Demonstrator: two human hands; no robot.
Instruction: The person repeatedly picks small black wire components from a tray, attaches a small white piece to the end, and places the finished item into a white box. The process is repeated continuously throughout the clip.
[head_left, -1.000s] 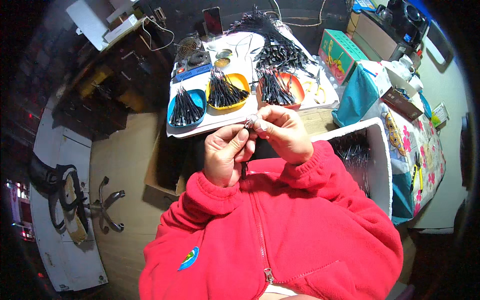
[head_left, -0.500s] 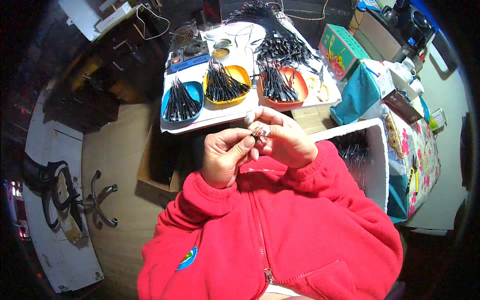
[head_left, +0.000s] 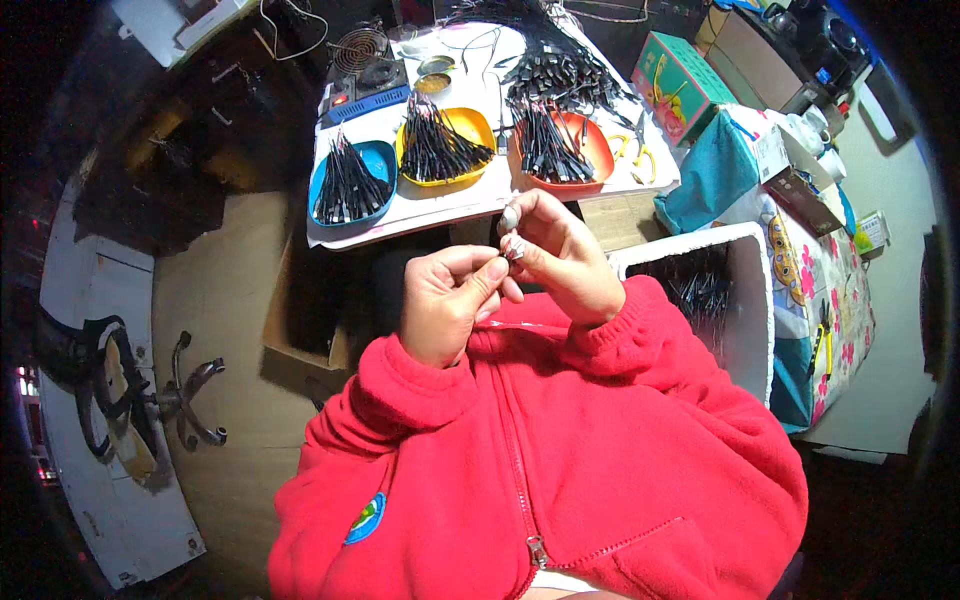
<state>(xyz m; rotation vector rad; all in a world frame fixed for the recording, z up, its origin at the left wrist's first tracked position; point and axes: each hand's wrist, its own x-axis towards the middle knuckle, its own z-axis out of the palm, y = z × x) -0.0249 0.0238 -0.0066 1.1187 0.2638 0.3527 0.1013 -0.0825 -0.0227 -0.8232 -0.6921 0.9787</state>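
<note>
My left hand point(head_left: 450, 300) and my right hand point(head_left: 560, 255) meet close to my chest, above my red fleece jacket. Between their fingertips they pinch a small metal connector piece point(head_left: 515, 247); a pale rounded bit shows above my right thumb. Which hand bears most of it I cannot tell. Ahead on the white table point(head_left: 440, 205) stand a blue dish point(head_left: 385, 160), a yellow dish point(head_left: 478, 128) and an orange dish point(head_left: 590, 150), each holding several short black cable pieces.
A heap of black cables point(head_left: 560, 70) lies at the table's back, beside a small fan and a blue device point(head_left: 365, 100). A white box point(head_left: 745, 300) with more black pieces stands at my right. A cardboard box point(head_left: 300, 320) and a chair base point(head_left: 190, 390) are on the floor left.
My view has tilted so the table sits higher in the picture. Both hands stay together on the small piece, fingers shifting slightly.
</note>
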